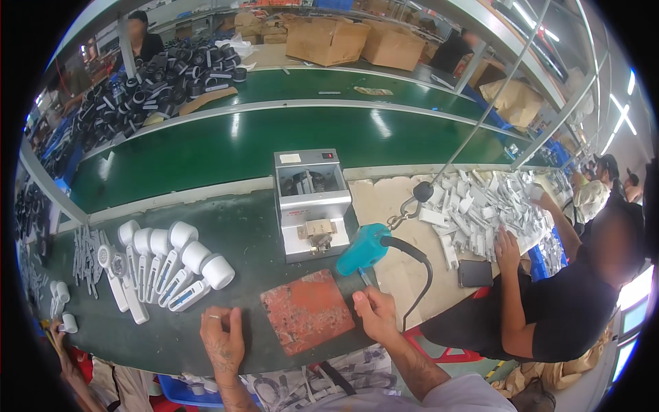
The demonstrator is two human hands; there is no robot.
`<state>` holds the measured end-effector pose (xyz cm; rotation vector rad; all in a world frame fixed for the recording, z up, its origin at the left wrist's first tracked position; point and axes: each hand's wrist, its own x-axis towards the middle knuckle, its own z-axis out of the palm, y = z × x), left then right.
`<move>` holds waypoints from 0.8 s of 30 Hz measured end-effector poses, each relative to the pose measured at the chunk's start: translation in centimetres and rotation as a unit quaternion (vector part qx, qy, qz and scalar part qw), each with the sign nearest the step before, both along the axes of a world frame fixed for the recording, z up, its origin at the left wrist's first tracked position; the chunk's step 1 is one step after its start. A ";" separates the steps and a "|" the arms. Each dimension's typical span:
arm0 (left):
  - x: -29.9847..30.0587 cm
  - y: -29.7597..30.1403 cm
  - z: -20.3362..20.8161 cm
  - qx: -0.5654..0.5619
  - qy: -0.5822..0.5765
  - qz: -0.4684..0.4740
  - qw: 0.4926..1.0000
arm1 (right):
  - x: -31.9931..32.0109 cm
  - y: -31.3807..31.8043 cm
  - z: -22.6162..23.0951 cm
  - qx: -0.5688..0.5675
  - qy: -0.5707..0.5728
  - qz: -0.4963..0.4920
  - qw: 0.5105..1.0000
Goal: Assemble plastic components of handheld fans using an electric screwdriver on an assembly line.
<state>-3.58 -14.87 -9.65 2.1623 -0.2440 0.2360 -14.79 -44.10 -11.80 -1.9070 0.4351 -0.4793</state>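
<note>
My left hand rests at the table's near edge with its fingers loosely curled, a ring on one, and nothing seen in it. Closed into a loose fist, my right hand is right of a worn red pad, just below the tip of a teal electric screwdriver. That screwdriver hangs tilted from a hook, with a black cord, and I see no grip on it. Behind the pad stands a grey metal screw feeder. Several white round-headed handles lie in a row beyond my left hand.
Grey-white plastic parts are heaped on cardboard at right, by a dark phone and a co-worker's arms. A green conveyor belt runs behind, with black round parts piled far left. Another person's hand is at lower left.
</note>
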 end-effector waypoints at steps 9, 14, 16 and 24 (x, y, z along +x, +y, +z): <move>0.2 -0.3 0.3 0.044 -0.035 -0.016 0.998 | 0.0 0.0 0.1 0.001 0.001 -0.002 1.000; 0.1 -0.3 0.5 0.048 -0.031 -0.016 0.998 | 0.0 0.1 0.1 -0.002 0.003 -0.002 1.000; 0.1 -0.3 0.5 0.051 -0.031 -0.017 0.998 | 0.0 0.0 0.0 -0.005 0.009 -0.002 1.000; 0.1 -0.3 0.4 0.058 -0.033 -0.022 0.998 | 0.0 0.1 0.2 -0.014 0.003 -0.005 1.000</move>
